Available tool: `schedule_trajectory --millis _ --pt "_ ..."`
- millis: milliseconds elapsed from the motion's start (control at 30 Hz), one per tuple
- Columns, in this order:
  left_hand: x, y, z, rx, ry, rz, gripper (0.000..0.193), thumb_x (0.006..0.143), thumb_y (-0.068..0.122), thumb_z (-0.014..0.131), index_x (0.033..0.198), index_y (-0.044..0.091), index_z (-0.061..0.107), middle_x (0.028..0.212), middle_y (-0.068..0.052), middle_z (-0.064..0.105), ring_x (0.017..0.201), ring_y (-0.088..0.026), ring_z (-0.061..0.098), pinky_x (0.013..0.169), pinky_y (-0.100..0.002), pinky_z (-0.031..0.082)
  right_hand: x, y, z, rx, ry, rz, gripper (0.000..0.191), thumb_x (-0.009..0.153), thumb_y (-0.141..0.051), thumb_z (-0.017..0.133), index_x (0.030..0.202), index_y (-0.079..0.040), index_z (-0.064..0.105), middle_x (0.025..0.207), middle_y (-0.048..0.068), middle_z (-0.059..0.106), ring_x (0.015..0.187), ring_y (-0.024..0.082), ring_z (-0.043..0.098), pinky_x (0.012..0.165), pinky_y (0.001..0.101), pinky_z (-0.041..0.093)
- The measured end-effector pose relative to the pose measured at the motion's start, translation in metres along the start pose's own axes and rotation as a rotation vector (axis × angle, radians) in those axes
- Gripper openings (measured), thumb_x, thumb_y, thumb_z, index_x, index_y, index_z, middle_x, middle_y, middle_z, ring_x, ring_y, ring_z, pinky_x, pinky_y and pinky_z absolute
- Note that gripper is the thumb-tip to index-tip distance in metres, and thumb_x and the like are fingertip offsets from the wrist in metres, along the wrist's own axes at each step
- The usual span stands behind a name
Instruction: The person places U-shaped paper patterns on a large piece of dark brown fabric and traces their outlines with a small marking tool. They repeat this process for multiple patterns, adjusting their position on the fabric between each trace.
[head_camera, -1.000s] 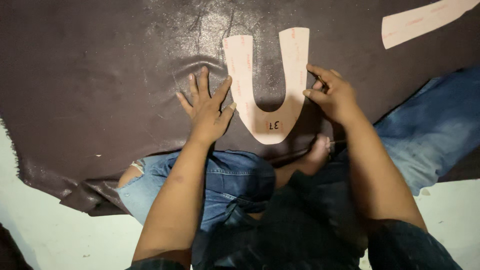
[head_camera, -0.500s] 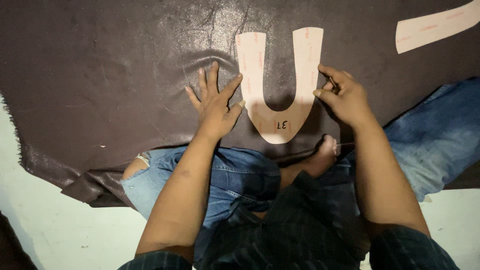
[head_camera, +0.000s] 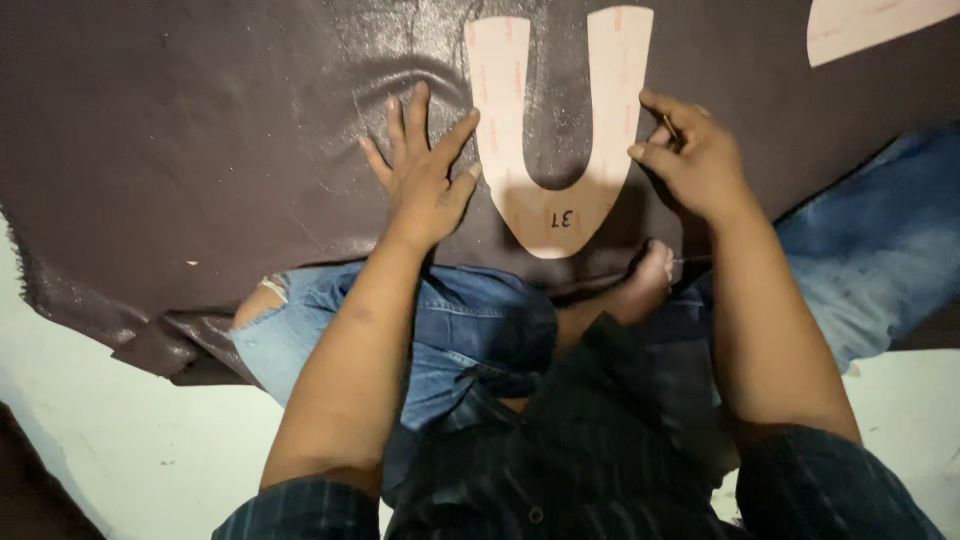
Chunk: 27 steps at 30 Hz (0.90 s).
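Observation:
A pale pink U-shaped card pattern (head_camera: 555, 215) lies flat on a large dark brown leather hide (head_camera: 200, 150) spread over my lap and the floor. My left hand (head_camera: 425, 175) rests flat on the hide with fingers spread, its fingertips at the pattern's left arm. At the right arm's outer edge, my right hand (head_camera: 690, 160) has its fingers pinched around a thin, pen-like tool that is mostly hidden.
A second pale pink pattern piece (head_camera: 870, 25) lies on the hide at the top right. My blue jeans (head_camera: 470, 320) and a bare foot (head_camera: 640, 285) show below the hide's edge. A light floor (head_camera: 120, 440) lies at the lower left.
The view has shifted, so the pattern and hands sit slightly more to the right. My right hand has crept up along the pattern's right arm. My left hand stays pressed flat.

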<state>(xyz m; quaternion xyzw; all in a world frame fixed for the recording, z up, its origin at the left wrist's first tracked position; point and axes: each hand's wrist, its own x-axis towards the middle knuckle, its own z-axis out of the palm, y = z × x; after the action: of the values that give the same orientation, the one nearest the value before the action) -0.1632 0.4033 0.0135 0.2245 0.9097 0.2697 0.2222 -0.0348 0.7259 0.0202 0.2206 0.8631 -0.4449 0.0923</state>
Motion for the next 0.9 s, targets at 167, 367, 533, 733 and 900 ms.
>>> schedule_trajectory --millis 167,367,533,733,900 --pt "-0.003 0.003 -0.002 0.008 -0.015 0.011 0.064 0.087 0.045 0.073 0.149 0.036 0.057 0.171 -0.012 0.013 0.157 -0.041 -0.001 0.116 -0.072 -0.014 -0.001 0.007 0.0 0.007 0.012 -0.046 0.059 0.088 -0.013 0.082 0.145 -0.011 0.065 0.097 0.005 0.066 0.086 0.014 0.064 0.081 0.0291 0.052" --pt "-0.002 0.001 0.002 0.035 0.01 0.026 0.059 0.092 0.042 0.07 0.15 0.036 0.057 0.172 -0.012 0.013 0.158 -0.042 -0.001 0.117 -0.072 -0.015 -0.001 0.012 0.0 0.0 0.017 -0.068 0.06 0.087 -0.014 0.083 0.144 -0.013 0.065 0.095 0.005 0.064 0.084 0.015 0.064 0.079 0.0297 0.052" --pt "-0.002 -0.001 0.004 0.02 0.006 0.013 0.055 0.094 0.034 0.064 0.148 0.037 0.058 0.173 -0.011 0.012 0.159 -0.04 -0.003 0.117 -0.07 -0.017 -0.001 0.016 0.003 -0.009 0.056 -0.109 0.06 0.086 -0.015 0.084 0.143 -0.014 0.066 0.097 0.005 0.064 0.086 0.016 0.064 0.081 0.0315 0.053" --pt "0.001 0.003 0.0 0.012 -0.039 -0.017 0.054 0.095 0.03 0.059 0.149 0.037 0.056 0.173 -0.01 0.008 0.158 -0.039 -0.007 0.116 -0.068 -0.02 -0.003 0.012 0.002 -0.058 0.055 -0.104 0.061 0.086 -0.016 0.084 0.144 -0.015 0.067 0.094 0.003 0.061 0.087 0.016 0.062 0.083 0.0312 0.051" --pt "0.0 0.004 0.0 0.01 -0.043 -0.019 0.055 0.095 0.028 0.058 0.149 0.038 0.056 0.173 -0.01 0.008 0.159 -0.038 -0.007 0.117 -0.067 -0.02 -0.005 0.008 0.002 -0.051 0.056 -0.084 0.06 0.085 -0.016 0.084 0.143 -0.015 0.067 0.094 0.003 0.059 0.086 0.016 0.061 0.081 0.0308 0.052"
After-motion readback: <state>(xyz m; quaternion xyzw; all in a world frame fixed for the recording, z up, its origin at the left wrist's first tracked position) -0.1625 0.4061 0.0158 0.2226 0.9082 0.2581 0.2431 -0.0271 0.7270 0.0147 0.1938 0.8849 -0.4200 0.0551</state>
